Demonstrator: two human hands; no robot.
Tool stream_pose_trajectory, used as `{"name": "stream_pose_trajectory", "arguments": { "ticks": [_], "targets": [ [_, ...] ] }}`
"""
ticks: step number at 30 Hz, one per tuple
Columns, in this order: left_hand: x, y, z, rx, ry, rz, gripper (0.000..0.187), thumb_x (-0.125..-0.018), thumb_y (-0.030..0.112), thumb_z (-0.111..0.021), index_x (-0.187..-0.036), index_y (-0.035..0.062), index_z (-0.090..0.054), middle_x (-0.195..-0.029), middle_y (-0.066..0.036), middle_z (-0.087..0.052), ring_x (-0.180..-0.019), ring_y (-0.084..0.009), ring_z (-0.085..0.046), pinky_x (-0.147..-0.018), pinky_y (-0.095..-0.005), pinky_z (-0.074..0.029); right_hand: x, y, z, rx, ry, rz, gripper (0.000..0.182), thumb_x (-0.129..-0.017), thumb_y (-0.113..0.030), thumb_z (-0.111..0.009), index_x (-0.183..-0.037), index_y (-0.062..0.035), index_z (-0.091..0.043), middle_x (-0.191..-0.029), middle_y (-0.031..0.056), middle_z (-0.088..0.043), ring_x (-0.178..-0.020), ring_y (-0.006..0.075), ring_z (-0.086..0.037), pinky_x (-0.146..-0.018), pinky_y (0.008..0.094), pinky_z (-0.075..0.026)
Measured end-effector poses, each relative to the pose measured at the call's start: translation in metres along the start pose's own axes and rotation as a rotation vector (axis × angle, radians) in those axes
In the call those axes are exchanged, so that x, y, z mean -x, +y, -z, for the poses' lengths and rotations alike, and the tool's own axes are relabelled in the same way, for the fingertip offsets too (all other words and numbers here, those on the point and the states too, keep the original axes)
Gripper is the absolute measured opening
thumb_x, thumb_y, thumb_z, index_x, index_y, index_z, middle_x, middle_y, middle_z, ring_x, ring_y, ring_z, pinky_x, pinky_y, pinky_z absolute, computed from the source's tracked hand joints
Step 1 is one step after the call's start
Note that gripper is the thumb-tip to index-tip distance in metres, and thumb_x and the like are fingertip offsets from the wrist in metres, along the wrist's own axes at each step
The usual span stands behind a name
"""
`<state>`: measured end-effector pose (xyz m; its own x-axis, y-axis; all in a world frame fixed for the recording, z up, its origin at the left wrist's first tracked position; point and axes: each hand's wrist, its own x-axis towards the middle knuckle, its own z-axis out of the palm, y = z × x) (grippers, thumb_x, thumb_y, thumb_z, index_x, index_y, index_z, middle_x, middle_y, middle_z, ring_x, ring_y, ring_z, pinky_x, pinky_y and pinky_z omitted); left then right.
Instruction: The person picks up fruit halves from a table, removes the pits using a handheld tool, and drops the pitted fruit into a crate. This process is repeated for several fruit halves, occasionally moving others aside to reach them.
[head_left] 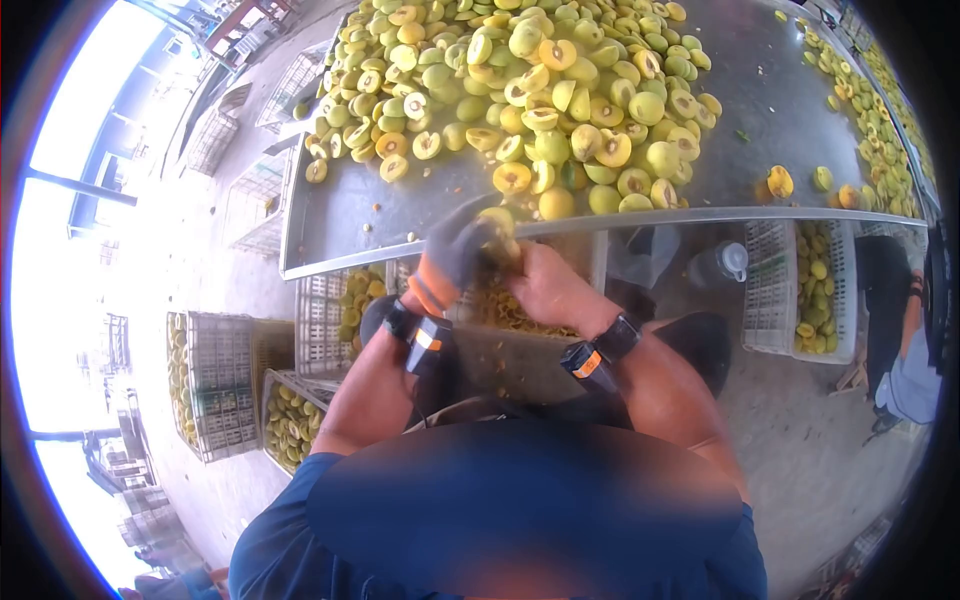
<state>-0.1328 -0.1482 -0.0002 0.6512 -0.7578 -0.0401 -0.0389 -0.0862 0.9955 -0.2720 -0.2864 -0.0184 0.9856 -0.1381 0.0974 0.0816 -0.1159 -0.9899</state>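
Note:
At the table's near edge, my left hand (pixel 458 250), in a dark glove with an orange cuff, is closed around a yellow-green peach half (pixel 497 232). Bare and curled, my right hand (pixel 545 285) presses up against that fruit from the right. Its fingers are closed, and whatever they hold is hidden and blurred. Just beyond both hands lies a large heap of halved peaches (pixel 550 120), many with the brown stone hollow showing. Beneath the hands, a crate holds yellowish scraps (pixel 515 310).
The metal table (pixel 350 205) has a raised front rim. Fruit-filled crates stand at the left (pixel 225 385) and right (pixel 770 285). A lidded clear jug (pixel 722 263) is under the table. Another person's arm (pixel 913 310) shows at the far right, near more peach halves (pixel 880 150).

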Motion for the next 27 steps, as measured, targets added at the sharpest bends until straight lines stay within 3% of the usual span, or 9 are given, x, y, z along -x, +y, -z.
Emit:
{"name": "stream_pose_trajectory", "arguments": {
  "ticks": [3, 5, 8, 9, 11, 14, 19, 23, 27],
  "targets": [
    [0.003, 0.011, -0.006, -0.142, 0.015, 0.014, 0.037, -0.110, 0.019, -0.055, -0.140, -0.0001, -0.067, -0.119, -0.011, -0.075, -0.105, -0.0153, -0.069, -0.095, -0.0306, -0.056, 0.001, 0.004, 0.000, 0.018, -0.045, 0.025, 0.024, -0.100, -0.013, -0.060, -0.118, 0.0007, -0.069, -0.107, 0.0267, -0.074, -0.104, 0.0470, -0.068, -0.093, 0.0489, -0.053],
    [-0.001, -0.003, -0.009, -0.455, 0.102, -0.295, 0.031, -0.106, 0.015, -0.059, -0.131, 0.0000, -0.070, -0.114, -0.013, -0.076, -0.103, -0.0198, -0.072, -0.093, -0.0324, -0.057, 0.002, 0.009, -0.001, -0.012, -0.082, -0.079, 0.027, -0.099, -0.012, -0.060, -0.121, 0.0007, -0.068, -0.108, 0.0271, -0.074, -0.108, 0.0491, -0.066, -0.096, 0.0502, -0.051],
    [-0.007, -0.035, -0.016, -0.706, 0.310, -0.366, 0.024, -0.097, 0.009, -0.064, -0.118, 0.0000, -0.072, -0.110, -0.016, -0.076, -0.102, -0.0271, -0.074, -0.089, -0.0351, -0.058, 0.000, 0.023, -0.011, 0.078, -0.017, 0.105, 0.020, -0.100, -0.013, -0.060, -0.112, 0.0009, -0.067, -0.091, 0.0216, -0.072, -0.081, 0.0422, -0.070, -0.077, 0.0479, -0.056],
    [-0.007, -0.041, -0.017, -0.749, 0.391, -0.320, 0.022, -0.094, 0.006, -0.066, -0.114, 0.0000, -0.072, -0.108, -0.016, -0.076, -0.101, -0.0296, -0.074, -0.088, -0.0359, -0.058, 0.001, 0.015, -0.008, -0.130, -0.109, -0.114, 0.016, -0.101, -0.014, -0.060, -0.108, -0.0006, -0.065, -0.085, 0.0171, -0.068, -0.072, 0.0361, -0.067, -0.069, 0.0448, -0.053],
    [-0.007, -0.040, -0.016, -0.709, 0.331, -0.394, 0.020, -0.090, 0.004, -0.066, -0.110, 0.0004, -0.072, -0.106, -0.016, -0.076, -0.098, -0.0322, -0.074, -0.086, -0.0379, -0.058, 0.005, -0.009, 0.002, -0.544, -0.290, -0.559, 0.013, -0.104, -0.016, -0.059, -0.100, -0.0037, -0.061, -0.073, 0.0082, -0.059, -0.054, 0.0239, -0.060, -0.052, 0.0386, -0.048],
    [-0.002, -0.013, -0.016, -0.687, 0.156, -0.615, 0.019, -0.090, 0.002, -0.065, -0.108, 0.0018, -0.071, -0.103, -0.017, -0.076, -0.093, -0.0350, -0.074, -0.083, -0.0396, -0.058, 0.013, -0.016, -0.008, -0.746, -0.342, -0.614, 0.019, -0.107, -0.020, -0.059, -0.092, -0.0104, -0.052, -0.068, -0.0025, -0.044, -0.046, 0.0083, -0.044, -0.041, 0.0297, -0.033],
    [-0.002, -0.007, 0.007, -0.549, -0.131, -0.630, 0.031, -0.087, 0.008, -0.071, -0.117, 0.0036, -0.069, -0.101, -0.016, -0.076, -0.085, -0.0376, -0.074, -0.076, -0.0417, -0.059, 0.014, -0.026, -0.008, -0.734, -0.436, -0.658, 0.018, -0.108, -0.021, -0.060, -0.096, -0.0120, -0.050, -0.069, -0.0035, -0.042, -0.048, 0.0085, -0.043, -0.043, 0.0290, -0.035],
    [0.017, -0.015, 0.024, -0.921, 0.403, -0.399, 0.025, -0.098, 0.002, -0.062, -0.122, 0.0004, -0.070, -0.108, -0.016, -0.077, -0.097, -0.0295, -0.075, -0.088, -0.0384, -0.060, 0.021, -0.024, -0.010, -0.650, -0.482, -0.674, 0.021, -0.106, -0.021, -0.062, -0.091, -0.0116, -0.052, -0.067, -0.0025, -0.044, -0.048, 0.0088, -0.043, -0.043, 0.0291, -0.036],
    [0.045, -0.033, 0.139, -1.053, 0.616, -0.350, 0.028, -0.105, 0.008, -0.059, -0.129, -0.0037, -0.067, -0.117, -0.014, -0.076, -0.106, -0.0252, -0.073, -0.092, -0.0348, -0.060, 0.024, 0.008, -0.008, -0.352, -0.427, -0.705, 0.029, -0.105, -0.022, -0.064, -0.082, -0.0091, -0.052, -0.062, 0.0007, -0.048, -0.046, 0.0121, -0.047, -0.042, 0.0320, -0.037]
  ]
}}
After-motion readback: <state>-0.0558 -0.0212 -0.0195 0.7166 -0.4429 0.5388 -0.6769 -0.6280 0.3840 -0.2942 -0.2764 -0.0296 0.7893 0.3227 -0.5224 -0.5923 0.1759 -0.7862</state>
